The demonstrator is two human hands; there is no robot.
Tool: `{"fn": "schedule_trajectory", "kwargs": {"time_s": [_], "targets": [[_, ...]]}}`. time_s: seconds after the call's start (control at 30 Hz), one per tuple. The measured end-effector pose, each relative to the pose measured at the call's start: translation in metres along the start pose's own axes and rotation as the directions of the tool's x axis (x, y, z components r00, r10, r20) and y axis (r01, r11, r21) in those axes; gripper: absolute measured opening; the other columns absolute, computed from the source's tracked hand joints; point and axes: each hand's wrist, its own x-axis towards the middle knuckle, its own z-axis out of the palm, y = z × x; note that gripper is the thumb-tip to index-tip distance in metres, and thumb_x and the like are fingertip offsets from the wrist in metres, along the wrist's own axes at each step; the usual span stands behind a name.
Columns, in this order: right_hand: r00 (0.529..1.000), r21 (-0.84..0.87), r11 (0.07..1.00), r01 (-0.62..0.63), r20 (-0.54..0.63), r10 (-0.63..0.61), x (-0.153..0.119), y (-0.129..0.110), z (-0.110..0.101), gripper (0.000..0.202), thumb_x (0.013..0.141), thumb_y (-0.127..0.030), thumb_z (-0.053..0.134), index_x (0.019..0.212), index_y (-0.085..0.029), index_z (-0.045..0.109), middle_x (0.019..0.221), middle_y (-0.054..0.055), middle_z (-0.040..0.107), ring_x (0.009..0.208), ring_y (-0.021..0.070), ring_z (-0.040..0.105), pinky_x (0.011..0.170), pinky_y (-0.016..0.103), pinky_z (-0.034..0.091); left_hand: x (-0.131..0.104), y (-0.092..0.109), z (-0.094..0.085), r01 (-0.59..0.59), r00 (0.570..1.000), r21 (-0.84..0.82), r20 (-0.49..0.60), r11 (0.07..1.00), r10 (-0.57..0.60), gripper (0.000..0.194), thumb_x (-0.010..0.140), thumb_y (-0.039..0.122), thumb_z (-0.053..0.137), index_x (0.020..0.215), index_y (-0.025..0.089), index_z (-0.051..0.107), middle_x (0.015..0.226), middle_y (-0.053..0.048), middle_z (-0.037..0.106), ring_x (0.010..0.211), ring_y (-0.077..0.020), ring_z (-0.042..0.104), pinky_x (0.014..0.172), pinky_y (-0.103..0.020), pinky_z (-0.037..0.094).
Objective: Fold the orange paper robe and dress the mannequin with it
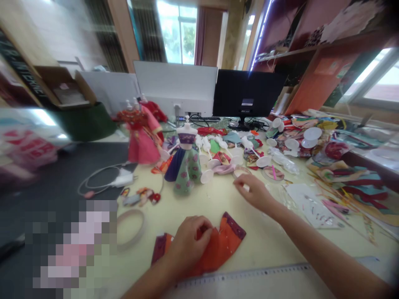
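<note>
A small orange cloth garment with dark purple bands at its ends lies on the pale table in front of me. Over its middle is my left hand, fingers curled and thumb against them, pinching at the cloth. My right hand is held farther off to the right, with thumb and fingers closed together; whatever is between them is too small to make out. Just beyond its fingertips sits a round shallow dish. Past my left hand stands a doll form in a purple top and a green-and-blue skirt.
A clear ruler lies along the near side. At left are a tape roll, a white charger and cloth scraps. Pink-dressed doll forms, white doll stands and heaped fabrics lie beyond, before two monitors.
</note>
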Motion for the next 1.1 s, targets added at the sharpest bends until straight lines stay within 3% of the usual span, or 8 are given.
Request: {"fn": "schedule_trajectory", "kwargs": {"time_s": [0.1, 0.17, 0.37, 0.47, 0.6, 0.77, 0.93, 1.1], "targets": [[0.968, 0.228, 0.945, 0.233, 0.035, -0.247, -0.026, -0.04, 0.002, 0.013, 0.08, -0.013, 0.046, 0.083, -0.018, 0.057, 0.081, 0.003, 0.06, 0.078, 0.0166, 0.053, 0.076, 0.029, 0.039, 0.001, 0.001, -0.002, -0.003, 1.0, 0.005, 0.003, 1.0, 0.003, 0.015, 0.075, 0.018, 0.045, 0.069, 0.019, 0.059, 0.07, 0.0, 0.062, 0.069, -0.0138, 0.053, 0.066, -0.025, 0.038], [0.944, 0.287, 0.912, 0.295, 0.058, -0.324, -0.039, -0.055, 0.003, 0.016, 0.076, -0.008, 0.046, 0.083, -0.018, 0.056, 0.078, 0.003, 0.059, 0.078, 0.0169, 0.051, 0.077, 0.032, 0.039, 0.001, 0.002, -0.002, -0.012, 1.0, 0.008, 0.017, 1.0, 0.012, 0.017, 0.076, 0.018, 0.044, 0.07, 0.018, 0.059, 0.068, 0.0, 0.062, 0.066, -0.0132, 0.053, 0.064, -0.024, 0.038], [0.905, 0.216, 0.9, 0.379, 0.115, -0.409, -0.053, -0.057, 0.014, 0.021, 0.077, -0.008, 0.043, 0.088, -0.017, 0.058, 0.074, 0.004, 0.056, 0.075, 0.0178, 0.048, 0.086, 0.04, 0.034, 0.0, 0.002, -0.008, -0.041, 0.996, 0.135, 0.085, 0.99, 0.029, 0.018, 0.076, 0.017, 0.042, 0.07, 0.019, 0.059, 0.068, 0.0, 0.063, 0.068, -0.0136, 0.054, 0.063, -0.024, 0.037], [0.901, 0.154, 0.907, 0.393, 0.13, -0.413, -0.058, -0.054, 0.016, 0.021, 0.079, -0.009, 0.041, 0.085, -0.017, 0.059, 0.07, 0.004, 0.054, 0.073, 0.0177, 0.047, 0.09, 0.043, 0.03, 0.0, 0.001, -0.011, -0.074, 0.986, 0.173, 0.159, 0.982, 0.046, 0.018, 0.076, 0.015, 0.042, 0.069, 0.019, 0.059, 0.069, 0.0, 0.063, 0.07, -0.0137, 0.054, 0.062, -0.023, 0.036], [0.898, 0.109, 0.923, 0.368, 0.216, -0.384, -0.061, -0.059, 0.011, 0.021, 0.081, -0.01, 0.039, 0.072, -0.016, 0.057, 0.063, 0.003, 0.052, 0.063, 0.0161, 0.044, 0.073, 0.034, 0.036, -0.002, 0.001, -0.013, -0.117, 0.972, 0.215, 0.224, 0.97, 0.067, 0.018, 0.075, 0.014, 0.043, 0.066, 0.018, 0.058, 0.068, -0.001, 0.062, 0.072, -0.0145, 0.053, 0.063, -0.024, 0.035], [0.935, 0.072, 0.97, 0.231, 0.259, -0.242, -0.058, -0.069, 0.01, 0.021, 0.083, -0.012, 0.042, 0.068, -0.016, 0.056, 0.071, 0.004, 0.055, 0.069, 0.0162, 0.047, 0.068, 0.03, 0.035, -0.003, 0.003, -0.016, -0.138, 0.969, 0.247, 0.234, 0.959, 0.079, 0.019, 0.077, 0.015, 0.042, 0.065, 0.018, 0.057, 0.065, -0.001, 0.06, 0.072, -0.0149, 0.051, 0.065, -0.025, 0.034], [0.935, -0.023, 0.985, 0.169, 0.32, -0.153, -0.055, -0.077, 0.021, 0.012, 0.077, -0.014, 0.05, 0.066, -0.015, 0.056, 0.072, 0.005, 0.055, 0.069, 0.0172, 0.049, 0.066, 0.03, 0.034, -0.003, 0.003, -0.013, -0.175, 0.966, 0.25, 0.232, 0.952, 0.116, 0.018, 0.077, 0.014, 0.043, 0.064, 0.018, 0.056, 0.065, -0.001, 0.06, 0.07, -0.0147, 0.051, 0.069, -0.027, 0.035], [0.925, 0.123, 0.984, 0.129, 0.344, -0.164, -0.055, -0.075, 0.027, 0.015, 0.071, -0.006, 0.047, 0.063, -0.016, 0.053, 0.067, 0.001, 0.054, 0.064, 0.0133, 0.048, 0.063, 0.026, 0.034, -0.003, 0.003, -0.012, -0.197, 0.964, 0.237, 0.222, 0.951, 0.145, 0.018, 0.077, 0.013, 0.042, 0.065, 0.018, 0.055, 0.067, 0.0, 0.061, 0.069, -0.0139, 0.052, 0.072, -0.027, 0.036]]}}
